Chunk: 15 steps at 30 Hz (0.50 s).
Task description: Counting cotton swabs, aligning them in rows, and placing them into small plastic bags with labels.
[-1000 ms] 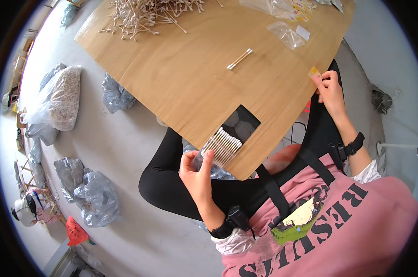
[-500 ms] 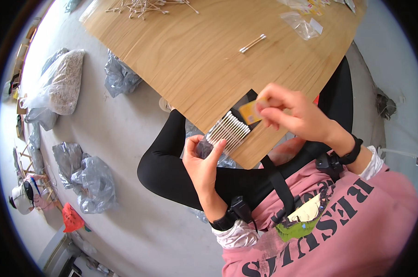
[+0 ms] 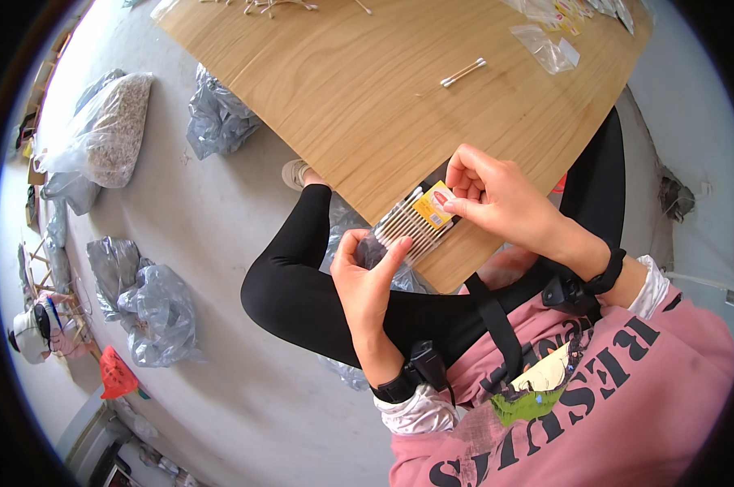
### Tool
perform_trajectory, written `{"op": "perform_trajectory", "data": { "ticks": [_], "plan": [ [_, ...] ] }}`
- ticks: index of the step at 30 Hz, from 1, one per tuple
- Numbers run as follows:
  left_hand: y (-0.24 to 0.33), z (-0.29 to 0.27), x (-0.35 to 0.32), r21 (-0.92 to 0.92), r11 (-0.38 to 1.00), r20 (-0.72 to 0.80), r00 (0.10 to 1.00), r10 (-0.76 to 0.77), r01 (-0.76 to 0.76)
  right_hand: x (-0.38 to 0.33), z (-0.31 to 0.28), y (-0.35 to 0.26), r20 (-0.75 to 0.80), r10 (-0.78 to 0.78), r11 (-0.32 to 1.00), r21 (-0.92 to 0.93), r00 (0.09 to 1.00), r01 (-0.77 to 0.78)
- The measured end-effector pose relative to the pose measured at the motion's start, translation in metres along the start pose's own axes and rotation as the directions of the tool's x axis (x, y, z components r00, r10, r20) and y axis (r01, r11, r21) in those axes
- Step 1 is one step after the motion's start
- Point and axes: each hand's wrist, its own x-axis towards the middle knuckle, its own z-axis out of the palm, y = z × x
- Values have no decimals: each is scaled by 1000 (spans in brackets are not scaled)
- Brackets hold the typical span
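- The right hand [image 3: 505, 199] pinches a small yellow label card [image 3: 433, 204] between thumb and fingertips, pressing it flat onto a row of cotton swabs [image 3: 407, 227]; the grip is closed on the card's near edge, probably so the card sits square across the sticks.
- Just beside and below that pinch, the left hand [image 3: 367, 280] cups the swab row from the outer end, thumb and fingers closed lightly about the swab tips. I judge it holds them aligned and keeps them from rolling off the table corner.
- The swabs lie side by side on a dark pad [image 3: 444, 174] at the near corner of the wooden table [image 3: 342, 89], partly overhanging the edge, right under both hands.
- Farther out from the grip, a loose pair of swabs [image 3: 462, 73] lies on the bare wood, well apart, with small clear bags [image 3: 545, 45] beyond it and a scatter of sticks [image 3: 261, 6] at the far edge.
- Off the table, past the left hand, grey plastic sacks [image 3: 152, 312] sit on the floor.
- Half a second ago the right hand was above the swabs with the card tilted; now the card rests on the row. A second ago that hand was away at the table's right edge.
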Motion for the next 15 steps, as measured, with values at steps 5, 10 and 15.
{"op": "perform_trajectory", "data": {
  "ticks": [5, 10, 15],
  "plan": [
    [0, -1, 0, -17, 1000, 13, 1000, -16, 16, -1, 13, -6, 6, -17, 1000, -2, 1000, 17],
    [-2, 0, 0, -24, 1000, 7, 1000, -16, 16, -2, 24, -2, 17, -31, 999, -23, 999, 31],
    [-3, -3, -3, -26, 1000, 15, 1000, -16, 16, -3, 31, -2, -6, -92, 982, -166, 996, 90]
  ]
}}
